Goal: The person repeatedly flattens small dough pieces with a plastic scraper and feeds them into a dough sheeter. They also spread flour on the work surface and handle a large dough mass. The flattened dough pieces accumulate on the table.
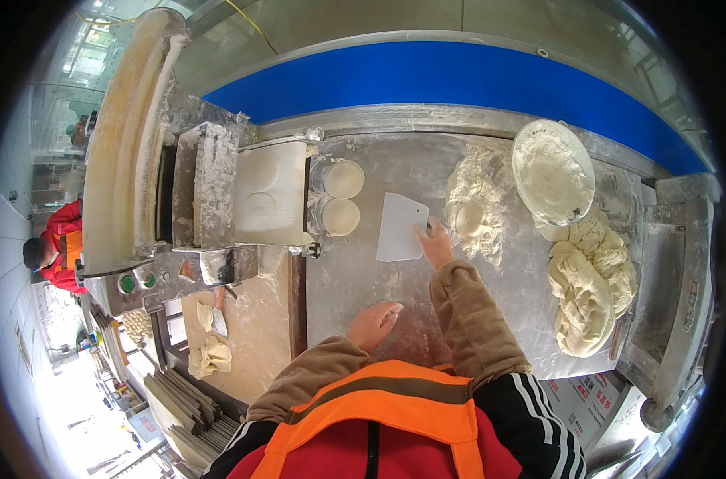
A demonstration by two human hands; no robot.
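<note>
My right hand (436, 241) grips one edge of a white plastic dough scraper (402, 229), which is over the metal worktop (339, 281). My left hand (375, 325) is near the worktop's front edge, fingers loosely curled, holding nothing. Two round flat dough pieces (341, 217) are at the end of the machine's belt (271, 194). To the right of the scraper is a heap of flour (479, 200) with a small dough piece in it. A bowl of flour (553, 170) stands at the back right, beside a large mass of dough (587, 293).
A floury dough-rolling machine (207, 185) with green buttons stands on the left. Below it, a wooden board (255, 335) holds dough scraps (212, 358) and a metal scraper (219, 317). Stacked trays (189, 413) are at the lower left. Another person (63, 245) is at the far left.
</note>
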